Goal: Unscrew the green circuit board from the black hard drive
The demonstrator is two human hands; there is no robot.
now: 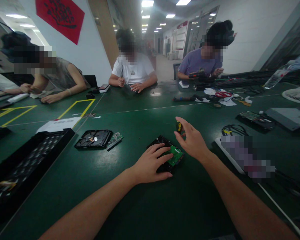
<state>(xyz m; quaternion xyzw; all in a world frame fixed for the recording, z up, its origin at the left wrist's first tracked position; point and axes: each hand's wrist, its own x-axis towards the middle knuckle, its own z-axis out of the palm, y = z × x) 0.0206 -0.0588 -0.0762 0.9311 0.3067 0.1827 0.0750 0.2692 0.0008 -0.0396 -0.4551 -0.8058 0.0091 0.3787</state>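
Observation:
A hard drive (176, 154) with a green circuit board facing up lies on the table in front of me. My left hand (152, 162) rests over it, fingers spread across the board and thumb by the near edge, hiding much of the drive. Just above and right of the drive, my right hand (191, 138) is raised, pinching a short black-and-yellow screwdriver (178, 127) between thumb and fingers. Its shaft cannot be made out. Left of the hands lie another black hard drive (93, 139) and a loose circuit board (115, 140) beside it.
A long black tray (32, 163) holding small parts stands at left. To the right are a white-edged case (230, 156), a black cable (233, 130), a further drive (255, 120) and a grey box (288, 118). Several people sit across the green table (130, 210).

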